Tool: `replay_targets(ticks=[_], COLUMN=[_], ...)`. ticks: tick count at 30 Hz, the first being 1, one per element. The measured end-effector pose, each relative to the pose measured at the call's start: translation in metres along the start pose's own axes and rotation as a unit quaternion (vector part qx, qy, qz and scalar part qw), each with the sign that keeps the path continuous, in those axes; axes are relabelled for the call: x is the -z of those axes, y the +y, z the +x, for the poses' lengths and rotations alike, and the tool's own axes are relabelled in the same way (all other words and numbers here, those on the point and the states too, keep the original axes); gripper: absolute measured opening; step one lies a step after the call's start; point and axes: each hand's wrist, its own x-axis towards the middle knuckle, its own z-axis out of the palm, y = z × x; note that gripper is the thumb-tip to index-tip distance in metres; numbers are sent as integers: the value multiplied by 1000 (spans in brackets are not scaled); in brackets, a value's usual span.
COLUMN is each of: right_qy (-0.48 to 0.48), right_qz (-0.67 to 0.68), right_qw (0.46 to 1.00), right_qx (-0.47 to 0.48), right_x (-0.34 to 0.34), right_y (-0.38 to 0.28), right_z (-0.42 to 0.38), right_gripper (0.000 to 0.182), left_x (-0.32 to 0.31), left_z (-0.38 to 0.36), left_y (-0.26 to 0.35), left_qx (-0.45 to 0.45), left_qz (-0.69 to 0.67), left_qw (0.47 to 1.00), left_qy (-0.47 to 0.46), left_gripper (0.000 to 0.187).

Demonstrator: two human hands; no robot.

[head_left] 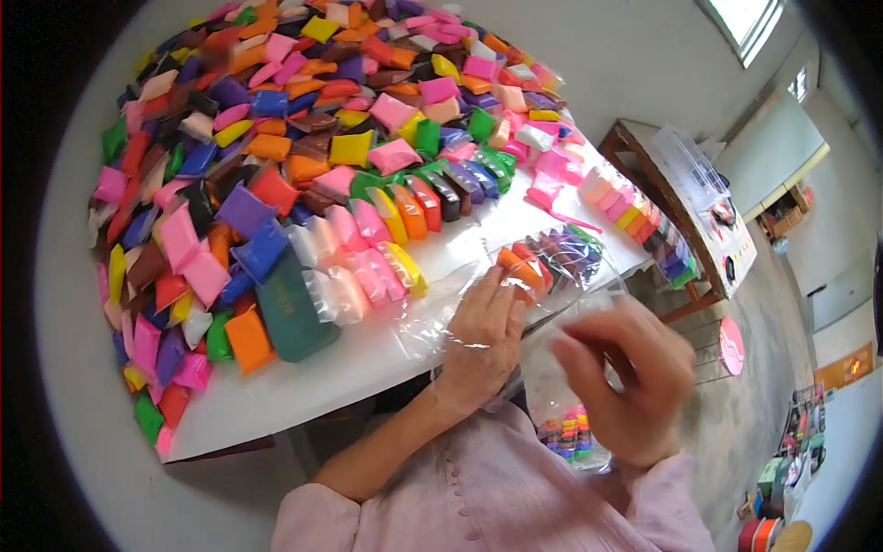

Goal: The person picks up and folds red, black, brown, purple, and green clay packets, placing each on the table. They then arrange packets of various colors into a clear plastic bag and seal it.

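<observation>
My left hand (483, 336) is closed over the near end of a clear plastic bag (432, 317), its fingertips against an orange packet (521, 273). Further along in that bag stands a row of soft packets (570, 253) in red, brown, purple, blue and green. Raised to the right of the bag, my right hand (635, 377) is blurred, with thumb and fingers curled together; what they hold, if anything, I cannot make out. Left of the bag, pink and white packets (354, 276) stand in rows beside a dark green flat case (292, 308).
A large heap of coloured packets (276, 138) covers the far and left parts of the white table (267, 414). Another packed row (635, 216) lies by its right edge. Below the table is a filled bag (570, 432). A wooden table (676, 166) and pink stool (730, 346) stand right.
</observation>
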Motion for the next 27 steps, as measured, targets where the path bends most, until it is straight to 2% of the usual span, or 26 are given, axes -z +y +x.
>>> replay_targets(ticks=[1, 3, 4, 5, 6, 8, 9, 11, 12, 15, 17, 20, 24, 27], right_qy=[-56, -109, -132, -153, -198, -287, -313, -363, -373, -396, -397, -408, -397, -358], right_qz=[8, 3, -49, -102, -110, -124, -113, -93, -100, -98, -70, -64, -136, -203], right_qw=[997, 992, 987, 979, 970, 945, 940, 927, 923, 913, 914, 910, 907, 911], right_qx=[43, 57, 71, 84, 90, 98, 72, 20, 10, 2, 32, 28, 25, 32], right_x=[-9, -49, -67, -82, -94, -112, -115, -120, -118, -111, -112, -116, -119, -131], right_y=[-1, 14, 15, 16, 20, 30, 34, 39, 37, 34, 39, 48, 42, 34], right_z=[24, 55, 66, 75, 82, 93, 97, 105, 108, 113, 113, 114, 111, 102], right_gripper=[14, 27, 36, 46, 48, 54, 52, 47, 44, 37, 36, 33, 30, 30], left_x=[0, 1, -10, -16, -13, -8, -5, 7, 12, 13, 13, 13, 8, -1], left_z=[2, 2, -14, -22, -19, -18, -18, -4, 2, 5, 7, 9, 2, -17], left_y=[0, 11, -7, -17, -14, -8, -4, 5, 9, 12, 9, 10, 6, -5], left_qx=[3, 40, -54, -147, -173, -165, -161, -34, 31, -31, -38, -34, -38, -155], left_qz=[-10, -147, 34, 213, 237, 304, 336, 130, 24, 12, 6, -3, 16, 285], left_qw=[1000, 986, 998, 966, 953, 937, 927, 990, 996, 999, 999, 999, 999, 945], left_qy=[-20, -63, -23, 18, 70, 49, 37, -41, -79, -22, -31, -24, -11, -25], left_gripper=[29, 36, 35, 34, 27, 22, 20, 25, 28, 22, 22, 24, 27, 26])
